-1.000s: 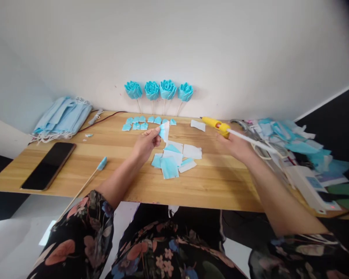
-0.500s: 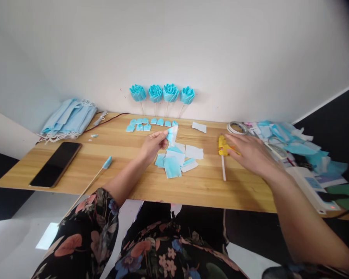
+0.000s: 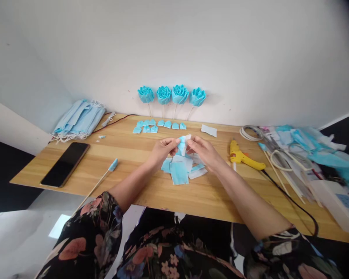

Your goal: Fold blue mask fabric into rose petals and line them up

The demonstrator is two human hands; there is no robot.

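Note:
My left hand (image 3: 162, 149) and my right hand (image 3: 203, 150) meet over the middle of the wooden table (image 3: 128, 174). Both pinch one small blue-and-white fabric piece (image 3: 183, 143) between their fingertips, held a little above the table. Directly below lies a loose pile of cut blue and white squares (image 3: 180, 168). A yellow glue gun (image 3: 244, 157) lies on the table to the right of my right hand, untouched.
Several blue fabric roses (image 3: 172, 94) on sticks lean on the wall, with a row of small blue petals (image 3: 158, 126) before them. A mask stack (image 3: 78, 118) and phone (image 3: 65, 163) lie left, a blue-tipped stick (image 3: 100, 182) nearby. Scissors (image 3: 282, 161) and scraps crowd the right.
My right hand set the glue gun down on the table, then moved left to join my left hand on the fabric piece. The view shifted slightly.

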